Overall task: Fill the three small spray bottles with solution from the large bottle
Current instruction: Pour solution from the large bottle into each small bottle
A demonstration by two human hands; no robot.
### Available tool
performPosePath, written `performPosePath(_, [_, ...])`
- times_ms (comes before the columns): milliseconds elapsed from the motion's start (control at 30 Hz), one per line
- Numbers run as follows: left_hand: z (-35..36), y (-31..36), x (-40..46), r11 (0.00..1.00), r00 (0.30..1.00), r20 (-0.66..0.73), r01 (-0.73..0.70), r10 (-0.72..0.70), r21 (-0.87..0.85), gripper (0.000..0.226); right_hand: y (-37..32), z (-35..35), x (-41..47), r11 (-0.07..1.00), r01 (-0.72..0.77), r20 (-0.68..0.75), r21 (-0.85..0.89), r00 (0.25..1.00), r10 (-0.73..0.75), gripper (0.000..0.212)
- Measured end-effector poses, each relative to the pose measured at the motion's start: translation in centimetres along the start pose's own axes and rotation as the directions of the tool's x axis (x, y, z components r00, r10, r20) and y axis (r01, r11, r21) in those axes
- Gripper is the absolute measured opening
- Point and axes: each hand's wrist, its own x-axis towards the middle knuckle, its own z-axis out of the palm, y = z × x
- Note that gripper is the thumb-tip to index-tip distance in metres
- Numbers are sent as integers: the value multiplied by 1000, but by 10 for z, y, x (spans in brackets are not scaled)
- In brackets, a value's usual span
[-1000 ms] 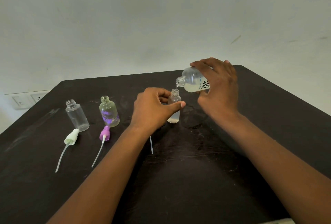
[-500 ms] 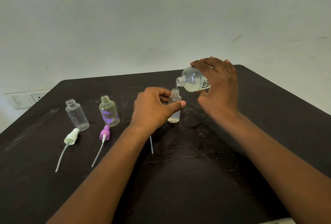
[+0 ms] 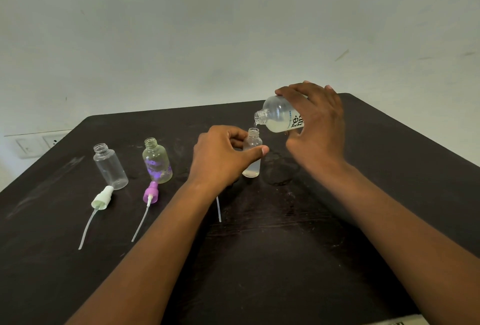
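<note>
Large bottle, gripped by right-hand fingers, tips over small bottle.

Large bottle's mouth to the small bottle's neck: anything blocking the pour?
Nothing visible. The large bottle, tilted in the right hand, has its mouth just above the open neck of the small bottle. The left hand grips that bottle's body below the neck, its fingers clear of the opening.

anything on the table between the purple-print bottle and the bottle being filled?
Head view: only the left hand, gripping the bottle being filled. It hides most of the stretch from the purple-print bottle; the visible table there is bare.
</note>
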Motion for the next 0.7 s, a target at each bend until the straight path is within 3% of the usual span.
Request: performPosePath(700, [0,1,-1,1000,1000,-2,-11,11,12,36,-1,-1,-1,1000,-1,-2,-3,1000,1,82])
